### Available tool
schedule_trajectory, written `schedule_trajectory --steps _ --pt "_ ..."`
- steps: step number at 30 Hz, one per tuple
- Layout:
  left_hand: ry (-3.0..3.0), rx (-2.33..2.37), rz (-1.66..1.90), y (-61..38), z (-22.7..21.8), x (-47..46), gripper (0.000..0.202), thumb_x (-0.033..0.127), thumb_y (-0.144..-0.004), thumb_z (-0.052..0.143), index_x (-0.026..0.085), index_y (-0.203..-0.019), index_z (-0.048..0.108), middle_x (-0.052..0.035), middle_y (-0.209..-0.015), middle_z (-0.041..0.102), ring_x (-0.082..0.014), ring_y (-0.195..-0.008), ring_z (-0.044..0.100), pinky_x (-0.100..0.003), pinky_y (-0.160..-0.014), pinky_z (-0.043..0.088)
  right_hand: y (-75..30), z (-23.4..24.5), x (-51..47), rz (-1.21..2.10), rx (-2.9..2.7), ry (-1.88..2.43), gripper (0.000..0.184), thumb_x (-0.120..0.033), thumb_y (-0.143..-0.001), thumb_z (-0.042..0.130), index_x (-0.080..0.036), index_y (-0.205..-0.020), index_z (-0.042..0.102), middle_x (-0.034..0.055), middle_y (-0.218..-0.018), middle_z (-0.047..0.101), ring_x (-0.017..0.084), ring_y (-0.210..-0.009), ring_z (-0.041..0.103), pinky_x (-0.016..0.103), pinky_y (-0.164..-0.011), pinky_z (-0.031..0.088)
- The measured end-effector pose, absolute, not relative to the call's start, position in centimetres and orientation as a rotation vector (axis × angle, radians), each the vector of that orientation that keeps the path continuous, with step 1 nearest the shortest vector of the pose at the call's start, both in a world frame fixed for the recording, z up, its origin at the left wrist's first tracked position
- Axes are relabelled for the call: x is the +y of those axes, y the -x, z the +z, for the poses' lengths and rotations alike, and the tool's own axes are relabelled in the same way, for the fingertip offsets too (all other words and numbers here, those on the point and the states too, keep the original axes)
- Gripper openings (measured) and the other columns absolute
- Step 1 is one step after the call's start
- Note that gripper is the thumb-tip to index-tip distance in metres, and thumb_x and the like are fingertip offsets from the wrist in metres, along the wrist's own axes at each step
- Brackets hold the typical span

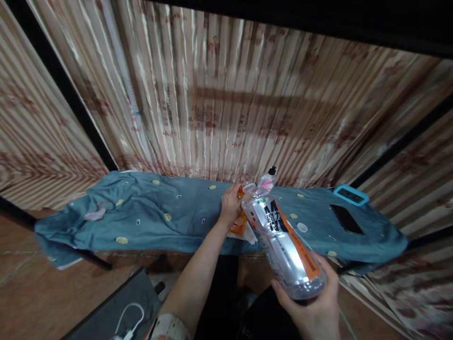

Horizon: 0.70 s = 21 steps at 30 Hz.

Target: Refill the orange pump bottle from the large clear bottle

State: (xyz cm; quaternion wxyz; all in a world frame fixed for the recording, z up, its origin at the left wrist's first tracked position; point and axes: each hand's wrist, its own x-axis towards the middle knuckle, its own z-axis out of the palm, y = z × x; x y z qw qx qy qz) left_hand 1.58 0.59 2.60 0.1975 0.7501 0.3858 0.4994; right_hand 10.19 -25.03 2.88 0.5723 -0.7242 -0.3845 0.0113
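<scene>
My right hand grips the base of a large clear plastic bottle with a silver, black and orange label, tilted with its open neck pointing away from me. My left hand is closed at the bottle's mouth, fingers pinched around a small orange piece that I cannot make out clearly. Just behind the neck stands a small clear bottle with a black cap. Under my left hand lies an orange and white packet on the blue cloth.
A narrow table covered by a blue patterned cloth runs in front of striped curtains. A black phone and a teal-framed device lie at the right end. A white cap rests nearby. A white cable lies on a grey surface below.
</scene>
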Motion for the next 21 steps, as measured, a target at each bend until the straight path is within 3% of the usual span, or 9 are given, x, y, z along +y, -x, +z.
schedule_trajectory --steps 5,10,16,21 --pt "-2.113 1.035 1.410 -1.5 2.3 0.6 0.020 0.033 -0.094 0.063 0.019 -0.106 0.068 -0.0071 -0.103 0.073 -0.0230 -0.099 0.068 -0.035 -0.090 0.053 -9.8 3.6 -25.1 0.067 -0.852 1.722 0.101 -0.062 -0.055 0.082 -0.017 -0.137 0.045 0.0160 -0.126 0.057 0.033 -0.114 0.056 0.048 -0.101 0.041" --pt "-2.105 1.032 1.429 -1.5 2.4 0.7 0.022 0.037 -0.094 0.062 0.018 -0.105 0.067 -0.0079 -0.102 0.073 -0.0236 -0.098 0.068 -0.035 -0.090 0.053 -9.9 3.4 -25.2 0.126 -0.851 1.691 0.100 -0.059 -0.055 0.083 -0.019 -0.138 0.043 0.0165 -0.130 0.056 0.032 -0.111 0.059 0.046 -0.097 0.044" --pt "-2.121 1.003 1.422 -1.3 2.3 0.8 0.022 0.036 -0.095 0.060 0.018 -0.106 0.067 -0.0080 -0.101 0.072 -0.0238 -0.098 0.067 -0.036 -0.089 0.053 -10.6 2.6 -25.2 0.021 -0.931 1.743 0.092 -0.064 -0.059 0.080 -0.023 -0.134 0.047 0.0131 -0.134 0.054 0.031 -0.114 0.057 0.039 -0.088 0.049" --pt "-2.120 1.047 1.398 -1.4 2.2 0.7 0.022 0.037 -0.095 0.061 0.018 -0.105 0.066 -0.0077 -0.101 0.071 -0.0243 -0.097 0.066 -0.037 -0.089 0.052 -11.6 1.8 -25.4 -0.063 -1.043 1.711 0.089 -0.055 -0.061 0.083 -0.022 -0.135 0.046 0.0120 -0.127 0.057 0.027 -0.106 0.061 0.036 -0.085 0.051"
